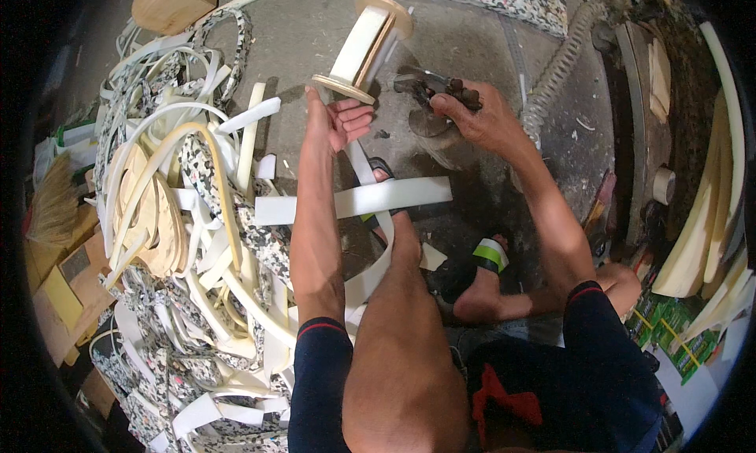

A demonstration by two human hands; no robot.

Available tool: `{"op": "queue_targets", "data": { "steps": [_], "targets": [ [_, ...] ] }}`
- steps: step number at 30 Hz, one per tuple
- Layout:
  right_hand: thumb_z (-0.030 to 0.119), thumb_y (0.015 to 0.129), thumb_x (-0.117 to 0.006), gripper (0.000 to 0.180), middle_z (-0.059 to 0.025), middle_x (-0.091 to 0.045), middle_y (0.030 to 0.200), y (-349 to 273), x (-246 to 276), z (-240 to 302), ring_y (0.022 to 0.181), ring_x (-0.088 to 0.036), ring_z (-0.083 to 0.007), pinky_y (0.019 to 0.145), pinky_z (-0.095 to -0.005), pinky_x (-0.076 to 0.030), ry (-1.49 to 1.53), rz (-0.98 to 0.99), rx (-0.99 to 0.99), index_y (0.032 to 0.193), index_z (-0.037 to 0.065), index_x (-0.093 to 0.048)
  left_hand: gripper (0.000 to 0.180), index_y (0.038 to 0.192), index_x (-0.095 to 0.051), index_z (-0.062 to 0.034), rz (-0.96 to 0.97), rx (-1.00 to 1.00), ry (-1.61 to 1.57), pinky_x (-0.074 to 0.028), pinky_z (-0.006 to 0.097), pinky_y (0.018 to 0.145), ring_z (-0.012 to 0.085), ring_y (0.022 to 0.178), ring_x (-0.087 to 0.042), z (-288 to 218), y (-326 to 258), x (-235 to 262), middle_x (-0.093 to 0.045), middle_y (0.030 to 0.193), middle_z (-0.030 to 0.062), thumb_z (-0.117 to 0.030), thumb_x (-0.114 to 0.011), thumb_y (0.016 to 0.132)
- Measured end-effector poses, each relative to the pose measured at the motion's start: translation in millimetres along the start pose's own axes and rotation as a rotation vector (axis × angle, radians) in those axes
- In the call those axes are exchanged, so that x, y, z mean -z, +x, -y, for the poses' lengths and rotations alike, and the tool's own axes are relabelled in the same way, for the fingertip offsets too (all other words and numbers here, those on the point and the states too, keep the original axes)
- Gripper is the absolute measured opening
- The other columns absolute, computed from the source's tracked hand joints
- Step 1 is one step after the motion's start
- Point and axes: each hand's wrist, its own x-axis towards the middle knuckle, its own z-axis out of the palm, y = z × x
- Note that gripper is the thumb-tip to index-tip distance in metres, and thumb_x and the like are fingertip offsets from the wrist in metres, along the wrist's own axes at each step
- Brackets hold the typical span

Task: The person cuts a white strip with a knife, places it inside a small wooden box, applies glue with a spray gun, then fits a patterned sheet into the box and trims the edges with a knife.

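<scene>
Spool-shaped frame [364,48] of wood and foam is what I have in view at upper middle, over the grey floor, with the big heap of foam offcuts [173,217] to its left and a loose white foam bar [394,195] nearer the body. I judge the frame light for its bulk: the pale foam panel [358,51] along its side looks soft, apt to dent under a pinch, while the wooden end discs look stiff, a bit rough rather than slippery, perhaps prone to chip at their thin rims. I'd take hold by the near disc [344,88], palm underneath, and steady the far disc [403,20], keeping pressure off the foam. My left hand [335,122] is cupped just below the near disc, palm up, fingers loosely bent and clenching nothing; whether it bears any weight I can't tell. My right hand [488,118] has its fingers wrapped around a small dark tool [465,95], off to the frame's right.
</scene>
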Motion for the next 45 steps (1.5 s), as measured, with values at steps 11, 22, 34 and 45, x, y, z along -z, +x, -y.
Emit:
{"op": "queue_targets", "data": {
  "steps": [11,22,34,45],
  "targets": [
    [0.065,0.090,-0.067,0.065,-0.0077,-0.068,0.077,12.1,12.8,-8.3,0.071,-0.063,-0.0173,0.069,-0.0360,-0.052,-0.036,-0.177,0.095,0.098,0.001,-0.072,0.069,0.139,-0.046,0.0065,-0.447,-0.735,0.278,-0.056,0.043,0.087,0.0326,0.107,-0.065,53.6,-32.3,5.6,-0.061,0.127,0.0250,-0.038,-0.070,0.093],
    [0.057,0.094,-0.066,0.058,-0.0049,-0.060,0.062,15.2,14.8,-17.6,0.059,-0.053,-0.0139,0.059,-0.0335,-0.045,-0.020,-0.355,0.143,0.091,-0.001,-0.070,0.138,0.159,-0.003,0.0045,-0.642,-0.858,0.944,-0.030,0.045,0.121,0.0408,0.147,-0.033,29.3,-35.9,-44.6,-0.028,0.158,0.0313,-0.041,-0.094,0.066],
    [0.052,0.098,-0.063,0.050,0.0014,-0.055,0.065,-7.7,8.9,-4.7,0.063,-0.050,-0.0108,0.059,-0.0303,-0.042,0.015,-0.134,0.096,0.089,0.004,-0.073,0.081,0.140,-0.040,0.0109,-0.214,-0.780,-0.027,-0.056,0.036,0.086,0.0217,0.094,-0.066,-17.4,-27.6,-11.0,-0.064,0.108,0.0139,-0.027,-0.084,0.083],
    [0.053,0.095,-0.067,0.051,-0.0023,-0.061,0.070,-5.7,-0.9,17.9,0.067,-0.055,-0.0126,0.061,-0.0317,-0.045,0.031,0.023,0.107,0.089,0.002,-0.071,0.102,0.151,-0.024,0.0138,-0.026,-0.592,-0.027,-0.056,0.034,0.085,0.0189,0.096,-0.064,-9.9,-31.1,-11.8,-0.065,0.113,0.0138,-0.027,-0.086,0.081]
  ]
}}
